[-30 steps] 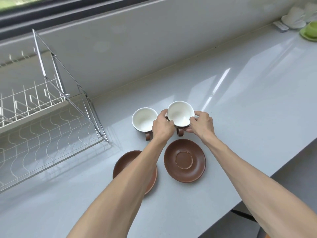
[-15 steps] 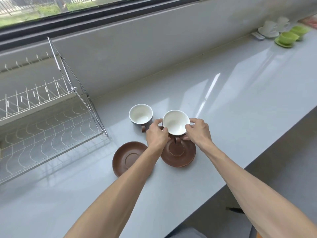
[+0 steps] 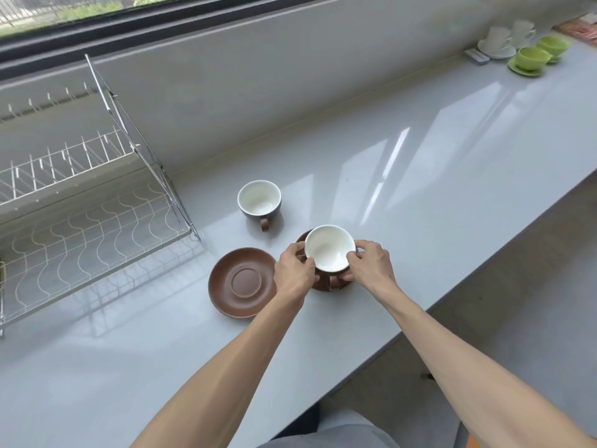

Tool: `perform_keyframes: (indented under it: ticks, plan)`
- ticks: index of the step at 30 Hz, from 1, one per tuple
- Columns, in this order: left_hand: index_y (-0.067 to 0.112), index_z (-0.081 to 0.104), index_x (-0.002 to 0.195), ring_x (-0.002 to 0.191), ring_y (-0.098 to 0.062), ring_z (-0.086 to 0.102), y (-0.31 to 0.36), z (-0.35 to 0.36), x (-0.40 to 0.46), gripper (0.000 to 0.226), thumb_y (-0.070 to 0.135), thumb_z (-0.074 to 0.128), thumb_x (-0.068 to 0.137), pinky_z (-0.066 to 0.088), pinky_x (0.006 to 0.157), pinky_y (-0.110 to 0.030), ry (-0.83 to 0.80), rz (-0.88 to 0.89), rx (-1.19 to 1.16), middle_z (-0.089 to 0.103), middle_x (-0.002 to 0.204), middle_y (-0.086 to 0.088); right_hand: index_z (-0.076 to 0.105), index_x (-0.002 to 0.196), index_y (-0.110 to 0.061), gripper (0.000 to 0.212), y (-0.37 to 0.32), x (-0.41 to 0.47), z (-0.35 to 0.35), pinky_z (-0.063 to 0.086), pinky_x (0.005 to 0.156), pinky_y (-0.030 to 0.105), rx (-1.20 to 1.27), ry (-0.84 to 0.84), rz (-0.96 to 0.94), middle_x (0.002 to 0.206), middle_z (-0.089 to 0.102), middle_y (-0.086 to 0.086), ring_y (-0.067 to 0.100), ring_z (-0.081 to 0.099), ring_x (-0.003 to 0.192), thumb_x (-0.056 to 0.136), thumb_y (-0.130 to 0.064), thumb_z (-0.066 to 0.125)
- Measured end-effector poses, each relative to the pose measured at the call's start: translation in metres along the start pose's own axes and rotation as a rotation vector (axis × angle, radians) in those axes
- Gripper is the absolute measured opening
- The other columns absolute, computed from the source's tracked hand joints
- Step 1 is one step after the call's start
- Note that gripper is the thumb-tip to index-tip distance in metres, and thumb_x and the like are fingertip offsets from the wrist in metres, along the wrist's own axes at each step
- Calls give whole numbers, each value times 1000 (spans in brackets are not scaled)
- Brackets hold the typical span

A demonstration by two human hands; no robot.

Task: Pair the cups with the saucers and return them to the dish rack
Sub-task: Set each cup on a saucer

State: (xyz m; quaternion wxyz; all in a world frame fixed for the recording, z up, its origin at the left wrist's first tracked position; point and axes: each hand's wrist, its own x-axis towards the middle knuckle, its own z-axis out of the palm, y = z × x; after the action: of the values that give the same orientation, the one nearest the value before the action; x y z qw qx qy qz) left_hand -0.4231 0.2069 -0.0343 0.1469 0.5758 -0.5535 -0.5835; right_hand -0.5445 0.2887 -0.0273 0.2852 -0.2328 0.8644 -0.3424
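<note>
A brown cup with a white inside [image 3: 329, 248] sits over the right brown saucer [image 3: 323, 286], mostly hiding it. My left hand [image 3: 294, 273] grips the cup's left side and my right hand [image 3: 370, 265] grips its right side. Its handle points toward me. A second matching cup [image 3: 259, 200] stands alone on the counter behind, handle toward me. The left brown saucer [image 3: 242, 282] lies bare beside my left hand. The wire dish rack [image 3: 97, 221] stands at the left with nothing on it.
The grey counter [image 3: 436, 189] runs back to the right, where green cups on saucers [image 3: 533, 58] and white cups on a saucer [image 3: 499, 40] stand far off. A wall and window sill rise behind. The counter's front edge drops off at the right.
Both hands carried the right cup from the counter toward me and brought it down over the right saucer. The view has shifted, showing more of the far counter.
</note>
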Motion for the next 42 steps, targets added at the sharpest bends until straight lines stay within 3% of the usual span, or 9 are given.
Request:
perform_keyframes:
  ticks: [5,13,18,22,24,28,33,37,42]
  plan:
    - [20,60,132,70,-25,75,-3,-2,-2,40,7,55,93,63,86,-40,9,-31,5,67,113,-3,68,99,-3,28,3,-1,4,59,63,30,23,-21,17,81,75,19,28,75,59,87,-4,43]
    - [19,60,130,66,-19,72,-1,-2,2,40,6,55,93,64,84,-39,9,-35,-2,68,115,-5,68,107,-7,33,4,6,7,63,68,39,46,-15,20,85,75,17,27,75,59,88,-6,43]
    - [22,60,124,66,-18,73,-3,-1,4,36,9,56,90,62,87,-41,-7,-30,25,65,90,9,67,110,-10,33,6,9,9,62,71,42,36,-4,25,87,75,13,26,75,56,88,-9,43]
    - [25,60,123,75,-25,75,-1,-5,4,37,12,56,88,63,85,-43,-39,-14,60,65,88,12,66,113,-14,34,8,8,8,61,75,40,-22,-10,24,77,75,12,25,74,57,87,-14,43]
    - [23,59,126,82,-29,76,-1,-8,6,40,14,55,87,63,84,-44,-60,-12,85,71,96,3,64,118,-17,39,7,9,8,60,77,39,-93,-16,21,79,76,11,29,74,69,85,-21,43]
    - [28,58,128,100,-29,72,-1,-17,14,51,27,53,77,61,89,-46,-88,-1,159,74,108,-1,54,137,-19,45,2,8,7,45,80,39,-368,64,-14,114,71,10,38,63,105,94,-30,42]
    - [32,57,131,108,-27,70,1,-39,23,59,36,49,73,56,96,-51,-51,18,197,73,107,6,45,146,-17,48,-14,9,12,40,102,43,-346,96,-115,140,58,9,33,52,128,100,-31,44]
    - [30,57,132,107,-29,70,11,-67,35,57,28,48,76,53,99,-48,18,31,227,75,110,2,47,145,-15,47,-39,20,26,31,112,41,-290,119,-269,147,52,8,30,44,136,100,-28,47]
    - [29,58,129,109,-30,70,17,-98,59,58,34,47,72,55,99,-49,101,3,167,74,117,-3,46,144,-15,46,-72,40,52,36,110,40,-232,47,-349,145,54,8,27,48,134,100,-27,47]
